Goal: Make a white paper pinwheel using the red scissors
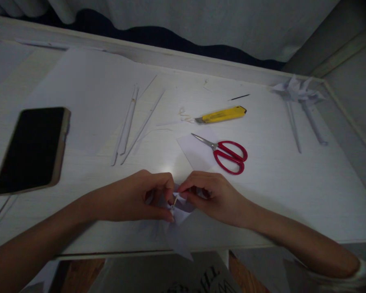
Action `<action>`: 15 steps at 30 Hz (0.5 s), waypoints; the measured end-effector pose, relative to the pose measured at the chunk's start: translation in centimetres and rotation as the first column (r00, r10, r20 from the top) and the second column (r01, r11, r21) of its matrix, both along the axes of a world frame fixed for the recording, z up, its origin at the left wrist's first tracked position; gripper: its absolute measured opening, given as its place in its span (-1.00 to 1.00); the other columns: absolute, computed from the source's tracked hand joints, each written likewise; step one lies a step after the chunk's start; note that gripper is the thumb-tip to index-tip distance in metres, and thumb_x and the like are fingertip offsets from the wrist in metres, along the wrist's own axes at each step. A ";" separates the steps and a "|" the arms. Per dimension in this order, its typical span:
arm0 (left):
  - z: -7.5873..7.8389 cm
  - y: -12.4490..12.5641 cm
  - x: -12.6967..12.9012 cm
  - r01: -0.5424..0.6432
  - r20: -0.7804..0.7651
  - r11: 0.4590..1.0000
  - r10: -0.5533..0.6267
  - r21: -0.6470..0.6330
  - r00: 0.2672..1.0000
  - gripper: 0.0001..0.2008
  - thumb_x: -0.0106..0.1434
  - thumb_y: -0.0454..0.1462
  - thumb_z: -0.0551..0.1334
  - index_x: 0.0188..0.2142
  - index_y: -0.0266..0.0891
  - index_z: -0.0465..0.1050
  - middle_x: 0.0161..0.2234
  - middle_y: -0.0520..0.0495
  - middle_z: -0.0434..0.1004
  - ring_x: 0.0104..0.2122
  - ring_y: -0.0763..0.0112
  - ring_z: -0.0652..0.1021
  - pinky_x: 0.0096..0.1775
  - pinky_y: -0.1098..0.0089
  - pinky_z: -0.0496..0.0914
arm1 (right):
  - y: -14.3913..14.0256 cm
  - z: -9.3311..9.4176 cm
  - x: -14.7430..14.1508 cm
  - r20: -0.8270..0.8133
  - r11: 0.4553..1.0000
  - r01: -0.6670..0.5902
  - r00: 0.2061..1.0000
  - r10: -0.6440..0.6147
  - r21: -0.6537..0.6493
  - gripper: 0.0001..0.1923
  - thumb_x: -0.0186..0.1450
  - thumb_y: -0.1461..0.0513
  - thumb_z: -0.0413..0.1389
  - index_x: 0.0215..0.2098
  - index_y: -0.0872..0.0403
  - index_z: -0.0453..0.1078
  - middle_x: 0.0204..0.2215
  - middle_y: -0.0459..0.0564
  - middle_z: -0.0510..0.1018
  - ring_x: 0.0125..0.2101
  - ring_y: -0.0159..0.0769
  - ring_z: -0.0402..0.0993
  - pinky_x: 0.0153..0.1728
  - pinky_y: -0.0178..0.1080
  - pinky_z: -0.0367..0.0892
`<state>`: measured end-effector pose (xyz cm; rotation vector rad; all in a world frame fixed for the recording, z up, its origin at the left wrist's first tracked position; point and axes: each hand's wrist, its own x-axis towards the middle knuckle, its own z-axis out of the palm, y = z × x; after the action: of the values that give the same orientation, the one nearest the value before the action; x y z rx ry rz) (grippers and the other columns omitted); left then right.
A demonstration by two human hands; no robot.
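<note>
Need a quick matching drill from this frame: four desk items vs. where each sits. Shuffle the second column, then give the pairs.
Things:
1. phone
2. scissors
3. knife
4. pinwheels

Places:
A. far right corner of the desk
B. just beyond the right hand
C. left side, screen dark
D. mid-desk, beyond the scissors

Pairs: 1-C, 2-B, 3-D, 4-A

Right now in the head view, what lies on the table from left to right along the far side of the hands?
Black smartphone in a tan case → thin rolled white paper sticks → yellow utility knife → red-handled scissors → folded white paper pinwheels on rolled stems.
</note>
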<state>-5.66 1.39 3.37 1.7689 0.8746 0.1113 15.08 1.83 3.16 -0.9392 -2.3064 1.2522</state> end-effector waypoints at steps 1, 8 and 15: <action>0.0 0.0 0.0 0.000 0.001 1.000 0.000 0.004 1.000 -0.75 0.04 -0.12 0.21 -0.40 -0.24 0.26 -0.59 0.12 0.32 -0.61 0.58 0.33 -0.61 0.57 0.17 | 0.0 0.0 0.0 -0.005 1.000 0.002 1.000 -0.002 -0.002 -0.81 0.11 0.39 0.03 -0.29 0.14 0.36 -0.48 -0.11 0.40 -0.54 -0.54 0.25 -0.51 -0.44 0.17; 0.1 0.0 0.0 -0.008 0.037 1.000 0.008 0.006 0.999 -0.76 0.04 -0.13 0.21 -0.46 -0.25 0.24 -0.61 0.13 0.29 -0.63 0.60 0.29 -0.61 0.58 0.16 | -0.2 0.2 -0.1 -0.022 1.000 0.019 1.000 -0.019 -0.012 -0.81 0.10 0.38 0.04 -0.30 0.12 0.35 -0.48 -0.12 0.39 -0.53 -0.53 0.26 -0.53 -0.44 0.18; 0.1 0.0 0.0 -0.015 0.051 1.000 0.015 -0.002 0.999 -0.75 0.04 -0.14 0.22 -0.46 -0.25 0.22 -0.58 0.11 0.32 -0.62 0.60 0.30 -0.61 0.57 0.17 | -0.4 0.3 -0.1 -0.032 0.999 0.029 0.999 -0.029 0.013 -0.81 0.10 0.41 0.04 -0.31 0.14 0.35 -0.48 -0.12 0.38 -0.53 -0.55 0.25 -0.53 -0.45 0.17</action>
<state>-5.62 1.39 3.44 1.7507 0.8507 0.1644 14.94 1.44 3.49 -0.9382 -2.2654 1.2301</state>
